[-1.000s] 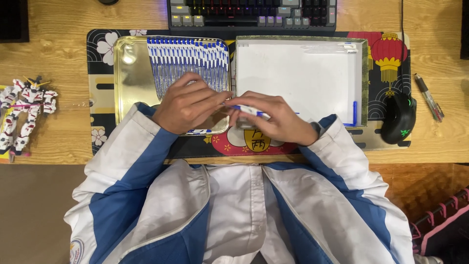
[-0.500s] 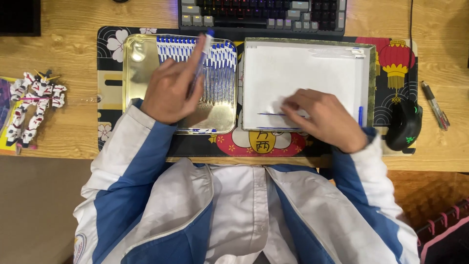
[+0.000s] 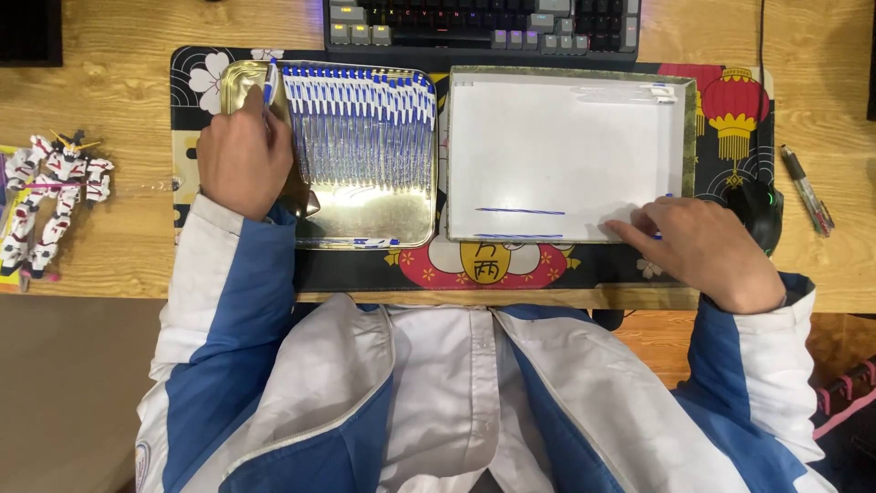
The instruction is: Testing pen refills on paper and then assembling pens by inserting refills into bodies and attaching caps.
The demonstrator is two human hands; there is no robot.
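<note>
Flanking us a toy robot (image 3: 46,196) and mouse (image 3: 757,208), our left hand (image 3: 245,151) closed on a blue pen (image 3: 270,91) over the gold tray (image 3: 365,215), our right hand (image 3: 703,251) loosely curled, fingertips (image 3: 625,228) on the white tray (image 3: 566,146).

The left hand (image 3: 245,151) was curled with knuckles up; the right hand (image 3: 707,248) lay flat, fingers pointing left.

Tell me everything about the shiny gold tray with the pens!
The gold metal tray is rectangular with rounded corners and a mirror-like bottom. It lies flat on the patterned desk mat, left of the white-lined tray. A neat row of blue-capped pens fills its upper part. The left hand rests over its left end, placing a pen.
</note>
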